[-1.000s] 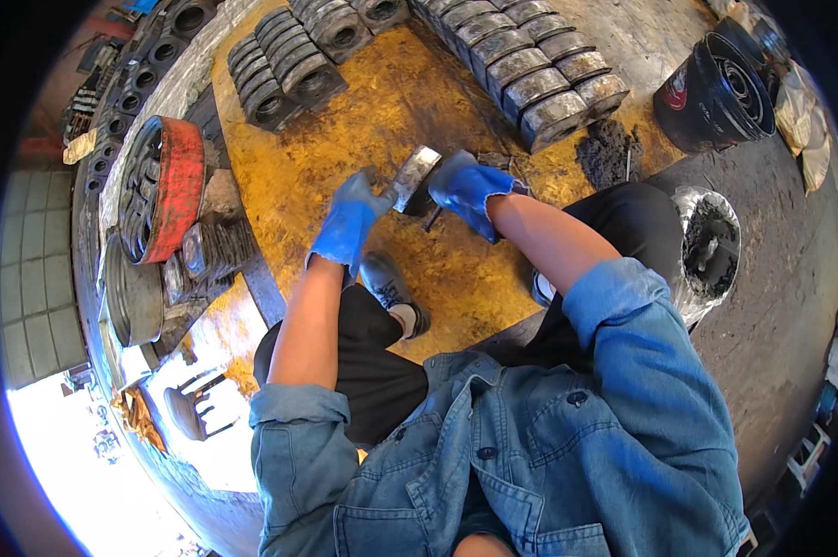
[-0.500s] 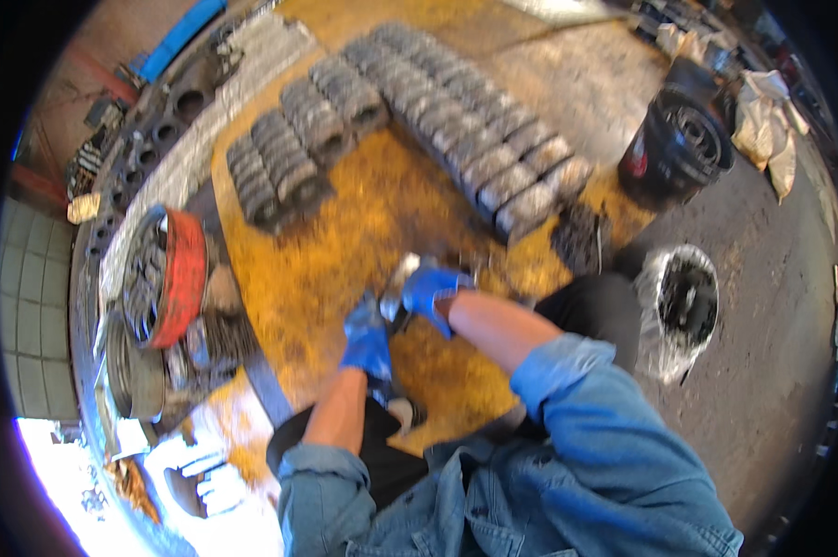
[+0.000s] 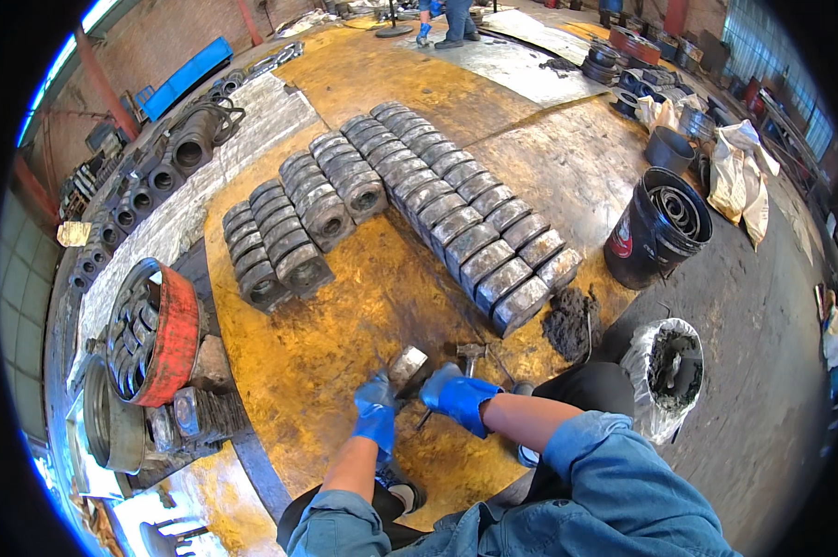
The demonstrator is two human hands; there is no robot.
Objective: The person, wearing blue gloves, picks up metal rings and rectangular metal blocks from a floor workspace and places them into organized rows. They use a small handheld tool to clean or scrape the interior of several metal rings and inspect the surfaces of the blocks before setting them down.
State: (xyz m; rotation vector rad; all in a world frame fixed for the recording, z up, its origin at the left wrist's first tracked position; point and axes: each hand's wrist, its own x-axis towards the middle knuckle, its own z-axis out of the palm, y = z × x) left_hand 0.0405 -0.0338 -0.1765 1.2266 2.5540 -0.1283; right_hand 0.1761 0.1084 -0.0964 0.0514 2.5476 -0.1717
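Note:
Between my two blue-gloved hands stands a greasy metal block (image 3: pixel 408 366), its top face bright and its side dark. My left hand (image 3: pixel 374 401) is closed against the block's near left side, with the fingertips partly hidden. To the right of the block, my right hand (image 3: pixel 452 395) is curled closed. A thin dark rod (image 3: pixel 424 420) shows just below that hand; whether the fingers hold it is unclear. Beyond the right hand a hammer (image 3: pixel 472 353) lies on the stained yellow floor sheet (image 3: pixel 298 418).
Long rows of similar ring-ended blocks (image 3: pixel 456 218) stand ahead. At left sits a red-rimmed drum (image 3: pixel 173 330) of metal parts. To the right are dark sludge (image 3: pixel 570 325), a black bucket (image 3: pixel 646 237) and a plastic-lined bin (image 3: pixel 642 371). Another person (image 3: pixel 458 20) stands far back.
My view has tilted up, so the scene sits lower and more of the workshop shows. My right hand has moved off the block's top to its right side.

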